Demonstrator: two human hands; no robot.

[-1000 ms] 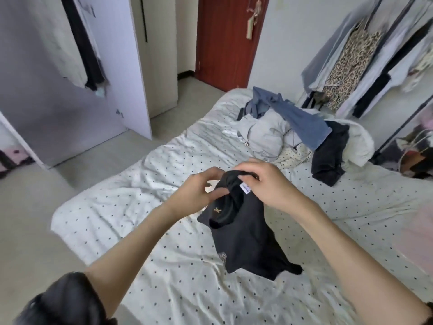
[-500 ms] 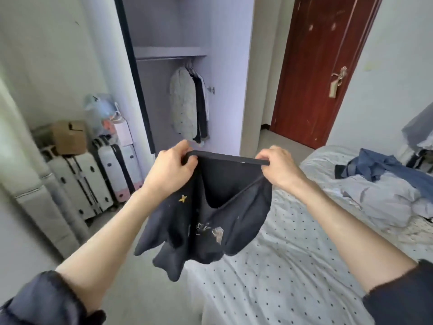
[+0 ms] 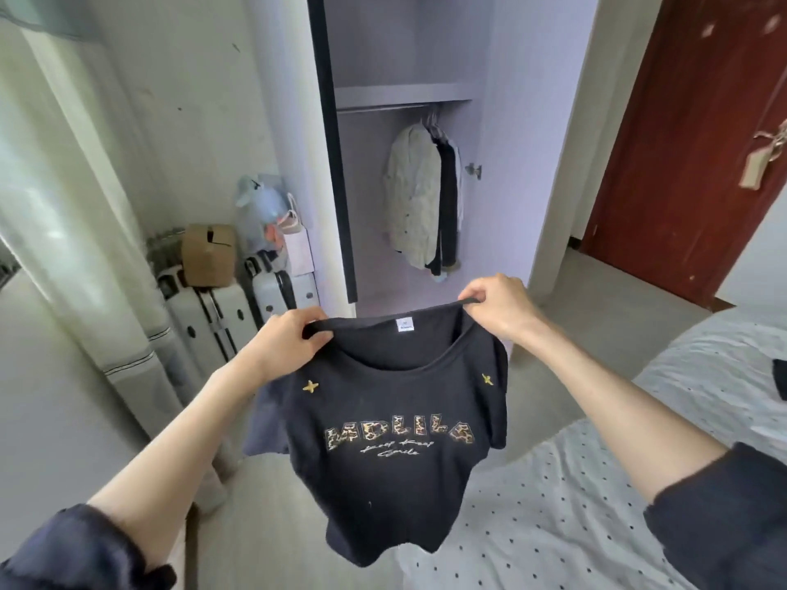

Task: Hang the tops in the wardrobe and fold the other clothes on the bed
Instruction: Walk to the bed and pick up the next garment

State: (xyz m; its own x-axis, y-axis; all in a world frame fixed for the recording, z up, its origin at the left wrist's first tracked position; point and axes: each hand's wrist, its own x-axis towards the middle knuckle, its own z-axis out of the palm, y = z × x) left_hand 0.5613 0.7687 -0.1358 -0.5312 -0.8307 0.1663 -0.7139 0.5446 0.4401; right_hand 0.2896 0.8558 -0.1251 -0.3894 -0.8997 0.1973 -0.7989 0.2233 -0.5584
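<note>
Each hand, left hand (image 3: 284, 343) and right hand (image 3: 501, 306), pinches the black top (image 3: 396, 440) at its neckline. It hangs open facing the wardrobe (image 3: 426, 185), probably to check it before hanging.

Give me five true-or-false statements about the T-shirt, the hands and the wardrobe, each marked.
1. Both hands, left and right, grip the black T-shirt at its neckline. True.
2. The T-shirt lies flat on the bed. False: it hangs in the air.
3. Clothes already hang in the wardrobe. True.
4. The T-shirt is on a hanger. False: none shows.
5. The red door stands left of the wardrobe. False: right.
</note>
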